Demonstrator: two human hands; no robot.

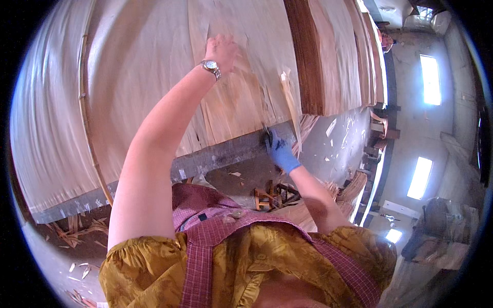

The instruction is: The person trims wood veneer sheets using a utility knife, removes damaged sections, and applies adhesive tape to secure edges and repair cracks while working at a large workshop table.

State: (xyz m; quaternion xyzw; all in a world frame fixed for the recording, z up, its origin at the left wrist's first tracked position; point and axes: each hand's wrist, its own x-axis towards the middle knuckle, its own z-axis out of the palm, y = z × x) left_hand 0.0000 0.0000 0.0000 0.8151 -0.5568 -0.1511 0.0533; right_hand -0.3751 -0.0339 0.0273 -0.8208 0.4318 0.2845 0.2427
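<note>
My bare left hand (222, 50), with a wristwatch, rests spread on a stack of pale wood veneer sheets (149, 61), its fingers slightly bent on a piece with a tan patch (231, 102). My right hand (280, 151), in a blue glove, is closed on a dark cutting tool (267, 136) whose thin tip touches the stack's lower edge. Just right of that tool a loose pale strip (290, 102) hangs over the edge.
A long thin stick (88, 128) lies across the left sheets. Darker brown sheets (308, 56) are stacked at the right. Below are a small wooden stool (264, 197), veneer bundles (352, 195) and floor scraps (77, 233). A wall (431, 133) with windows stands far right.
</note>
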